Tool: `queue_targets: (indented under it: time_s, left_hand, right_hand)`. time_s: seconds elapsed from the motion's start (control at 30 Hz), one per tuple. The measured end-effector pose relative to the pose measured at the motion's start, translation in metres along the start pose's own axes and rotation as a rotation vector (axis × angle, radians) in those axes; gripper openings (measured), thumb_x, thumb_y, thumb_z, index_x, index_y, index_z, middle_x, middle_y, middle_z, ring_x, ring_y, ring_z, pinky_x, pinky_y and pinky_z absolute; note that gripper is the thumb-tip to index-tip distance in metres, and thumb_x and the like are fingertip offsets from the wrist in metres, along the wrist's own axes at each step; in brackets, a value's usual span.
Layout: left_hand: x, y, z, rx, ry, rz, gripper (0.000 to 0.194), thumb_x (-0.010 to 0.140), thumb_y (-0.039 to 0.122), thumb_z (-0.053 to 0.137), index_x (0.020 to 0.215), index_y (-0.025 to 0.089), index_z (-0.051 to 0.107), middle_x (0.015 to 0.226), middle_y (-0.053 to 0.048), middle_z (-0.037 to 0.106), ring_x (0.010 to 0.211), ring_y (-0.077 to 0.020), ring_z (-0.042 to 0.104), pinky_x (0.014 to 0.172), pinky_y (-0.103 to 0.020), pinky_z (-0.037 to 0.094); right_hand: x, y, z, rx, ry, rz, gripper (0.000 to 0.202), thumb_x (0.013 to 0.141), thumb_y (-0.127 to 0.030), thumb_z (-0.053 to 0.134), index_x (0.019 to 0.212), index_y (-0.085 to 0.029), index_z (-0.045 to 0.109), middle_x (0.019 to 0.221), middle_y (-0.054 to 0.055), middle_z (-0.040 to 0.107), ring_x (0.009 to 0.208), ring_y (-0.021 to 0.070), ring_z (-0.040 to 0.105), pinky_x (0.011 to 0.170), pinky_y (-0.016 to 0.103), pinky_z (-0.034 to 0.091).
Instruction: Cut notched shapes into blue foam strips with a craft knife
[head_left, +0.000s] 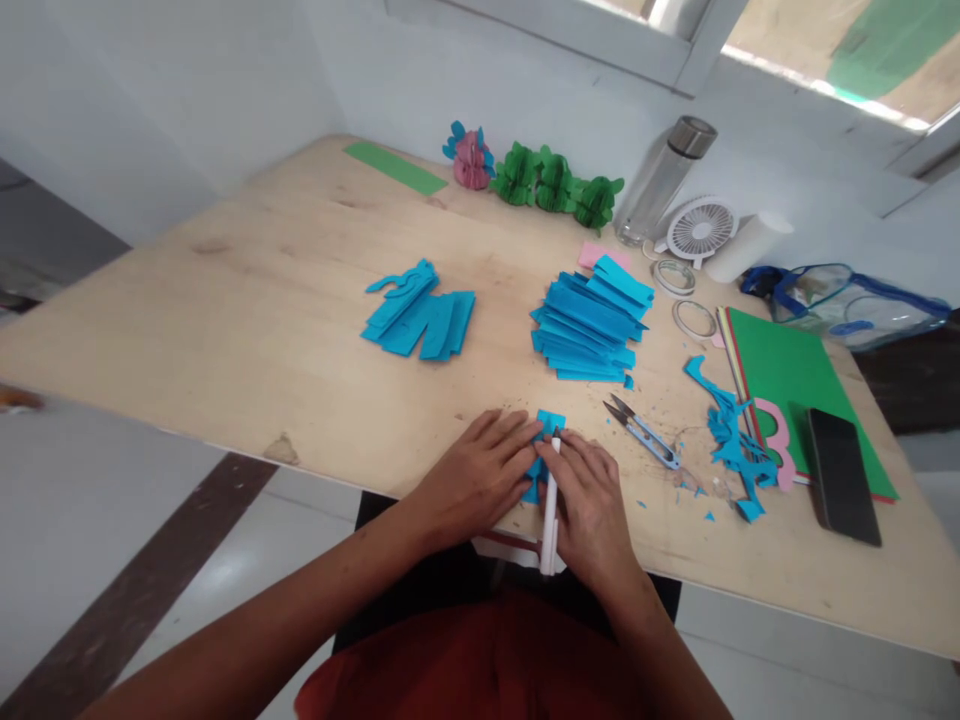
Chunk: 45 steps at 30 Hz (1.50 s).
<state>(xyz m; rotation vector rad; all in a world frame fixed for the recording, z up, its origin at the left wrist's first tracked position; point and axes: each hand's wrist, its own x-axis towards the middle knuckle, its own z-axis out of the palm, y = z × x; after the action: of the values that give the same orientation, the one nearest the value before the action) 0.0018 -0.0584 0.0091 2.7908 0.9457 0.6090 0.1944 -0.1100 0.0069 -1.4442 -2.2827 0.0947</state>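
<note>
Near the front edge of the table, a small piece of blue paper lies under my hands, which hide much of it. My left hand rests flat on its left side, fingers stretched out and pressing it down. A white pen is held in my right hand, its dark tip pointing away from me. The fingertips of that hand also touch the right side of the paper. Beyond my hands are a thick stack of folded blue paper strips and a smaller group of blue paper pieces.
Thread snips and blue scraps lie right of my hands. Further right, a black phone rests on green sheets. Tape rolls, a small fan, a bottle and green paper ornaments stand along the back.
</note>
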Motion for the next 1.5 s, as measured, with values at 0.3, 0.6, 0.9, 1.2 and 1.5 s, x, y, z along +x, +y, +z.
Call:
queue_targets:
  time_s: [0.3, 0.6, 0.9, 1.2, 1.5]
  left_hand:
    - [0.002, -0.002, -0.004, -0.091, -0.019, -0.024, 0.029, 0.094, 0.024, 0.054, 0.121, 0.015, 0.059, 0.139, -0.014, 0.059, 0.132, -0.0286, 0.050, 0.112, -0.050, 0.039]
    - [0.003, -0.004, -0.002, -0.031, -0.044, -0.030, 0.040, 0.094, 0.028, 0.054, 0.131, 0.013, 0.054, 0.143, -0.016, 0.055, 0.135, -0.0314, 0.047, 0.113, -0.053, 0.034]
    - [0.004, -0.022, 0.007, 0.002, -0.107, 0.035, 0.046, 0.091, 0.041, 0.064, 0.131, 0.021, 0.055, 0.146, -0.012, 0.053, 0.140, -0.0329, 0.039, 0.118, -0.058, 0.019]
    - [0.007, -0.019, -0.001, 0.017, -0.209, 0.032, 0.044, 0.096, 0.041, 0.057, 0.133, 0.018, 0.054, 0.151, -0.015, 0.047, 0.142, -0.0344, 0.038, 0.116, -0.058, 0.027]
    - [0.003, -0.024, 0.005, -0.089, -0.111, 0.012, 0.045, 0.095, 0.038, 0.056, 0.134, 0.017, 0.054, 0.148, -0.014, 0.051, 0.141, -0.0313, 0.040, 0.117, -0.054, 0.027]
  right_hand:
    - [0.001, -0.001, -0.002, 0.010, -0.004, 0.013, 0.048, 0.088, -0.013, 0.050, 0.135, -0.016, 0.055, 0.130, 0.014, 0.065, 0.132, 0.0293, 0.049, 0.107, 0.049, 0.037]
    - [0.002, -0.002, -0.004, 0.024, -0.012, 0.034, 0.049, 0.087, -0.012, 0.050, 0.136, -0.017, 0.054, 0.129, 0.014, 0.066, 0.130, 0.0293, 0.050, 0.106, 0.049, 0.037]
    - [0.003, -0.002, -0.005, 0.045, -0.002, 0.037, 0.046, 0.089, -0.012, 0.048, 0.135, -0.014, 0.054, 0.128, 0.015, 0.066, 0.130, 0.0297, 0.050, 0.107, 0.049, 0.037]
    - [0.002, 0.000, -0.004, 0.039, -0.022, 0.040, 0.051, 0.087, -0.011, 0.048, 0.137, -0.016, 0.053, 0.129, 0.015, 0.065, 0.131, 0.0301, 0.049, 0.107, 0.050, 0.037]
    - [0.003, -0.001, -0.005, 0.035, -0.045, 0.055, 0.053, 0.086, -0.010, 0.049, 0.138, -0.018, 0.053, 0.130, 0.013, 0.064, 0.132, 0.0287, 0.049, 0.108, 0.048, 0.036]
